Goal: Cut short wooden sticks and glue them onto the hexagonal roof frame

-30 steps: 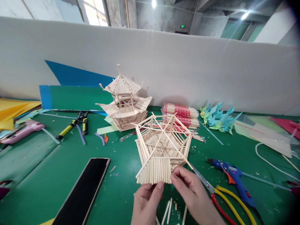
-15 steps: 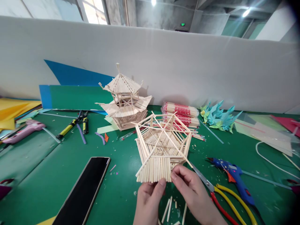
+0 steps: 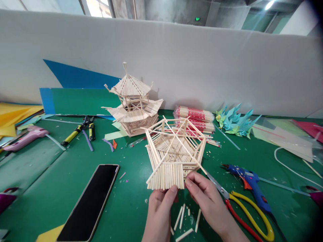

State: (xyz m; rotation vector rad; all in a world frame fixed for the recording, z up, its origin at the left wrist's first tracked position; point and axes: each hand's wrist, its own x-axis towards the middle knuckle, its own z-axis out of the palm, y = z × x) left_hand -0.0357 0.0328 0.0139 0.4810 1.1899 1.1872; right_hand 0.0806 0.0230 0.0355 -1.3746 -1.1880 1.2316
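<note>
Fingers of the left hand (image 3: 160, 210) are pinched, thumb above and the others tucked under, on the near edge of a stick frame (image 3: 174, 158). Those of the right hand (image 3: 208, 198) are drawn close together, tips at the right edge of the same slatted panel; whether a slat is caught between them I cannot tell. Under and all around the fingers spreads the green table (image 3: 128, 208), with a white partition (image 3: 202, 60) upright at its far side. Against that, far beyond the fingers and to their left, leans a green board (image 3: 78, 101). The frame itself lies directly beyond the fingertips, its row of slats towards them and crossed sticks over its top. Past it, left of the fingers, stands a stick pagoda (image 3: 136, 116). A dark-screened phone (image 3: 88, 201) lies left of the left fingers. Just right of the right fingers are scissors (image 3: 228, 195), red and yellow in the handles, and farther right a blue glue gun (image 3: 254, 185). Beyond the fingers, behind the frame, are wrapped stick bundles (image 3: 195, 116), with folded paper leaves (image 3: 236, 122) to their right. Pliers (image 3: 73, 133) lie far off to the fingers' left. Smallest, short cut sticks (image 3: 182, 216) are scattered on the near side of the fingers, between the hands.
</note>
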